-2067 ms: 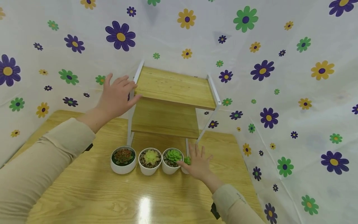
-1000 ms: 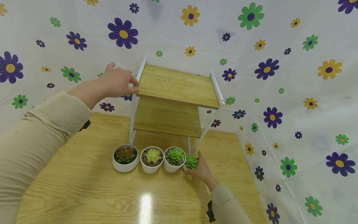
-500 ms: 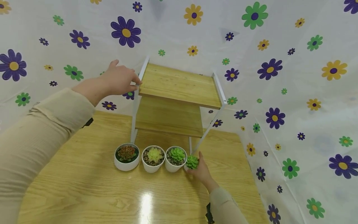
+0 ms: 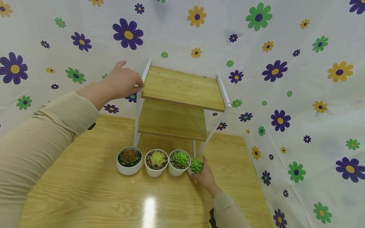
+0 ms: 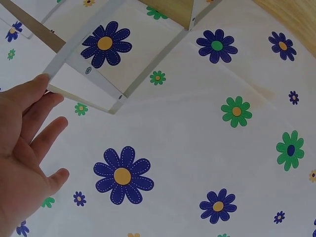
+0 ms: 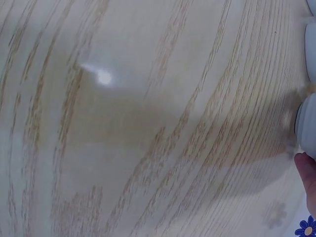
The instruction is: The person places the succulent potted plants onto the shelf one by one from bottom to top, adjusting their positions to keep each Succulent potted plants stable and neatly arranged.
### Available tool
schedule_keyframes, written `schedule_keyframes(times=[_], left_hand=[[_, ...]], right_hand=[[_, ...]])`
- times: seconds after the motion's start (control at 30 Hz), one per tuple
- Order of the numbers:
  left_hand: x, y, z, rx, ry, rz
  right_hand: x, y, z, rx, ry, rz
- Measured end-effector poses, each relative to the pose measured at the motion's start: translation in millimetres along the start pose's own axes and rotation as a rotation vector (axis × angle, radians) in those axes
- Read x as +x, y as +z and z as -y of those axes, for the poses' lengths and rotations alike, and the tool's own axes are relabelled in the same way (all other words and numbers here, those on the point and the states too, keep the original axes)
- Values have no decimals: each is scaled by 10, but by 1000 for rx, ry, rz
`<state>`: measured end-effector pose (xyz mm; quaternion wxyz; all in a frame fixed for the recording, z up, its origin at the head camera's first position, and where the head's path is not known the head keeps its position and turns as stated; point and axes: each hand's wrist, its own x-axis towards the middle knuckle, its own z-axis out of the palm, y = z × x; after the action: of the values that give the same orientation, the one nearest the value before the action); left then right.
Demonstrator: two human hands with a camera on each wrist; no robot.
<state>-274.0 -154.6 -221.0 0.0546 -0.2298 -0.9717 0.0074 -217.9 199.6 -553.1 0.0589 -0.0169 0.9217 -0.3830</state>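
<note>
A two-tier shelf rack [image 4: 182,87] with wooden boards and a white metal frame stands at the back of the table in the head view. My left hand [image 4: 122,82] pinches the left side of its upper frame; the left wrist view shows fingertips against the white bar [image 5: 84,54]. Down at the right end of a row of pots, my right hand [image 4: 207,179] grips a small potted green succulent [image 4: 196,165], thumb in front and fingers at its right side. Its ridged white pot [image 6: 308,126] partly shows in the right wrist view. That pot is largely hidden by the hand in the head view.
Left of the gripped pot stand a bright green succulent [image 4: 180,157], a yellow-green succulent [image 4: 157,158] and a reddish succulent [image 4: 129,157] in a wider white bowl. All rest on the wooden table [image 4: 108,193]. Flower-print cloth [image 4: 176,38] encloses the back and sides.
My right hand has gone from spread above the rightmost pot to gripping it. My left hand, earlier spread beside the rack, now pinches its frame. Little has moved in the last half second.
</note>
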Motion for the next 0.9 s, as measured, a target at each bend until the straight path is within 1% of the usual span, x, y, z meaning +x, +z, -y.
schedule_keyframes(times=[0.27,0.47,0.6,0.67,0.9], left_hand=[[7,25,8,12,7,-23],[7,29,24,11,25,-41],[6,26,29,15,22,-48],[5,22,25,12,19,-49],[9,10,3,5,25,-44]], right_hand=[[-50,-116,14,4,5,-13],[-100,-271,108,7,-42,-38],[-143,-372,177,2,-76,-32],[-157,-414,213,5,-77,-28],[-135,-528,362,35,-120,-39]])
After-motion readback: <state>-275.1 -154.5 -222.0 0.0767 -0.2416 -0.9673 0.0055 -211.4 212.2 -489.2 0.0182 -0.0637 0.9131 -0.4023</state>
